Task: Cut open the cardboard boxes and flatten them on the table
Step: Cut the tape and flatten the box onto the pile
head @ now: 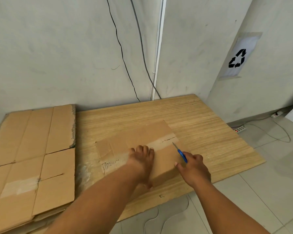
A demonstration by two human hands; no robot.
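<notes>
A closed cardboard box (142, 137) lies on the wooden table (210, 129), with clear tape running across its top seam. The seam is slit open at its right end. My left hand (142, 161) rests flat on the box top, fingers spread, thumb down over the near side. My right hand (193, 168) grips a blue-handled utility knife (181, 153). Its blade tip points at the tape near the box's right edge, just below the slit.
A stack of flattened cardboard boxes (32, 157) covers the table's left end. Cables (125, 65) hang down the wall behind. On the tiled floor at the right lie power strips (240, 128) and loose cords. A recycling sign (238, 58) is taped to the right wall.
</notes>
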